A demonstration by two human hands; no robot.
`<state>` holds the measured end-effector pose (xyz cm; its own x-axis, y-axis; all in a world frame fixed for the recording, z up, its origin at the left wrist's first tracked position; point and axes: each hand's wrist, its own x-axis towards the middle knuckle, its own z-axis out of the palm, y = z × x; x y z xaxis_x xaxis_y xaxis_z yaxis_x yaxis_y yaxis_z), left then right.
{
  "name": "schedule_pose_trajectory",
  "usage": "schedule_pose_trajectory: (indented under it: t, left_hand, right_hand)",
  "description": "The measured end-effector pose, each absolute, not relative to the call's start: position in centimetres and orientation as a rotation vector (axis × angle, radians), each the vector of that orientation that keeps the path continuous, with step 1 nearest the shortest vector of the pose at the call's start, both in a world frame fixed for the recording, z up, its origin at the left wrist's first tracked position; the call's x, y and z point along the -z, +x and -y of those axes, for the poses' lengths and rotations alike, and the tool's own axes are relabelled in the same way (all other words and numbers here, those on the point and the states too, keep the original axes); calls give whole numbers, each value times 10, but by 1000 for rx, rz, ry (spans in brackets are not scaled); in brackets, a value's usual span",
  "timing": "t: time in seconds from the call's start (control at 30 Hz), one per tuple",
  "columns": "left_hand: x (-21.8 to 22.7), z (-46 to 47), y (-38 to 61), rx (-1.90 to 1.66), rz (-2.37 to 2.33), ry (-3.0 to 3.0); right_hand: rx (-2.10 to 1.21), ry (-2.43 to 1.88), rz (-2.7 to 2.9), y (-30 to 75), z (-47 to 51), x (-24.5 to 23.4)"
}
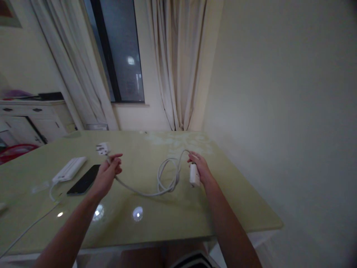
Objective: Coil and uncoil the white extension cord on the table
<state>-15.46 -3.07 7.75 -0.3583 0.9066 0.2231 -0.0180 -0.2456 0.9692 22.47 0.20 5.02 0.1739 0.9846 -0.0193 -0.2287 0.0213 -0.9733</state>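
Observation:
My left hand (110,169) is closed on a white power cord (136,191) just below its plug (103,149), whose metal prongs point left. From there the cord sags across to a loose, tangled loop (169,176) above the table. My right hand (200,166) pinches the cord's other stretch near the top. Below its fingers hangs a white block-like end (194,175), perhaps a socket or adapter; its exact kind is hard to make out.
On the glossy green table (156,219), a black phone (84,181) lies beside my left forearm. A white power strip or charger (69,169) with a thin cable (30,226) sits farther left. A wall (279,111) borders the right side; curtains (178,67) hang behind.

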Motion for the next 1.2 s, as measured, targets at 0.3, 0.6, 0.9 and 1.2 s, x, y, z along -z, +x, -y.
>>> schedule_pose_trajectory:
  t: [0.3,0.6,0.9,1.2]
  left_hand:
    - [-56,-11,-39,-1558,-1291,1306]
    - [-18,-18,10,-1312,-1202,1555]
    - [-9,4,10,-912,-1161,2003]
    - [-15,0,0,-1110,-1244,1813]
  right_hand:
    - [-1166,-974,870,202,-7,-32]
    - [-1167,-894,960,183,-4,-26]
    - [-727,-1049,937,192,2,-32]
    - [-652,-1135,923,191,1,-28]
